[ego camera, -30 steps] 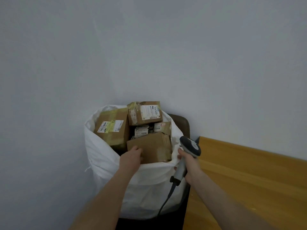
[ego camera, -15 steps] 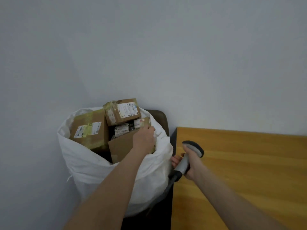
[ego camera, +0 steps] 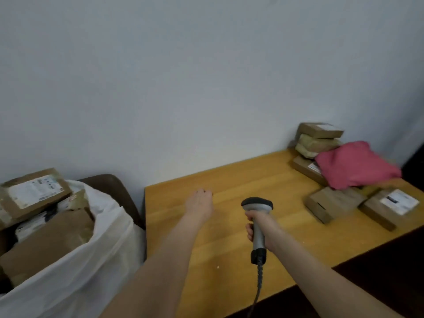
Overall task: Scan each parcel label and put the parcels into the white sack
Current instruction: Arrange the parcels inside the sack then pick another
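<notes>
The white sack (ego camera: 91,267) stands at the lower left, filled with several brown cardboard parcels; the topmost labelled parcel (ego camera: 34,193) lies tilted. My left hand (ego camera: 199,204) hovers empty over the wooden table, fingers loosely curled, away from the sack. My right hand (ego camera: 259,228) grips the grey barcode scanner (ego camera: 257,223) upright over the table's middle, its cable hanging down. At the right, a plain brown parcel (ego camera: 332,204) and a labelled parcel (ego camera: 392,207) lie on the table.
The wooden table (ego camera: 229,249) runs along a pale wall. A stack of brown parcels (ego camera: 317,141) stands at the back right, partly under a pink cloth (ego camera: 355,166). A dark chair back (ego camera: 114,191) shows behind the sack.
My left hand let go of the parcel in the sack and swung right over the table. The view turned right, bringing the table's parcels into sight. The scanner stayed in my right hand.
</notes>
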